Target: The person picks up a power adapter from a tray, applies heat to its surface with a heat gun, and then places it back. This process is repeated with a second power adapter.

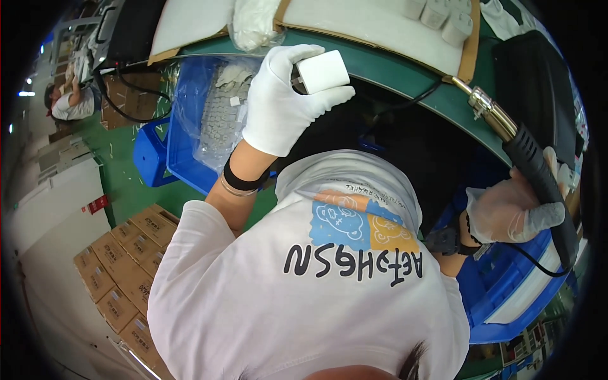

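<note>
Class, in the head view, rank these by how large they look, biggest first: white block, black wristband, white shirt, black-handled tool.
1. White shirt
2. Black-handled tool, long but narrow
3. White block
4. Black wristband

This is apparent size only; the fisheye view bends shapes.

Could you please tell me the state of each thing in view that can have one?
White power adapter: held in the gloved left hand.
Black-handled tool: gripped by the gloved right hand; on or off, cannot tell.
White blocks: grouped together, not held.
Left blue crate: open-topped, holding pale parts.
Right blue bin: open-topped.
Brown cartons: stacked, apparently closed.
</note>
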Tool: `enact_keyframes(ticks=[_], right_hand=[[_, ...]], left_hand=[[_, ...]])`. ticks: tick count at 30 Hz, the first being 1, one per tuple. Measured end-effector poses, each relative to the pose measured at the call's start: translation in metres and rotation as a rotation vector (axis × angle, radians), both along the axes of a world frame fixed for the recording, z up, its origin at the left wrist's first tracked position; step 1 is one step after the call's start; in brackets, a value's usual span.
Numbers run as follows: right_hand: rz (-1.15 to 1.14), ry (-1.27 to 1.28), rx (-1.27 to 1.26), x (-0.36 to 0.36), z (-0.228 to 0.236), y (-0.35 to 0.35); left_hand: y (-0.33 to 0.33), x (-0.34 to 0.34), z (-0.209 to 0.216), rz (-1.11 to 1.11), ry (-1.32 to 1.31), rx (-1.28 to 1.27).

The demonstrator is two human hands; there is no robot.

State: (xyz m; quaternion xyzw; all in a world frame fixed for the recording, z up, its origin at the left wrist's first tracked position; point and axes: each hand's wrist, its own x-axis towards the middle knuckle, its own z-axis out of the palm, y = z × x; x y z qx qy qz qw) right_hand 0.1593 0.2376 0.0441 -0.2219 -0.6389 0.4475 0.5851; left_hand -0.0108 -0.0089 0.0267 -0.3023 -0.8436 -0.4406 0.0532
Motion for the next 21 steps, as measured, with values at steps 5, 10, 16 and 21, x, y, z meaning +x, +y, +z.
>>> enact_keyframes(ticks=[5, 10, 16, 21], right_hand=[[-0.015, 0.052, -0.062, -0.005, 0.001, -0.004], [-0.016, 0.163, -0.08, -0.009, 0.002, -0.009], [-0.032, 0.006, -0.133, 0.0, 0.009, -0.012], [0.004, 0.051, -0.14, -0.001, 0.006, -0.014]], left_hand=[[-0.007, -0.008, 0.013, 0.015, -0.238, 0.108], [-0.053, -0.068, 0.03, 0.022, -0.278, 0.12], [-0.139, -0.241, 0.07, 0.229, 0.095, -0.406], [-0.173, -0.358, 0.057, 0.425, 0.133, -0.584]])
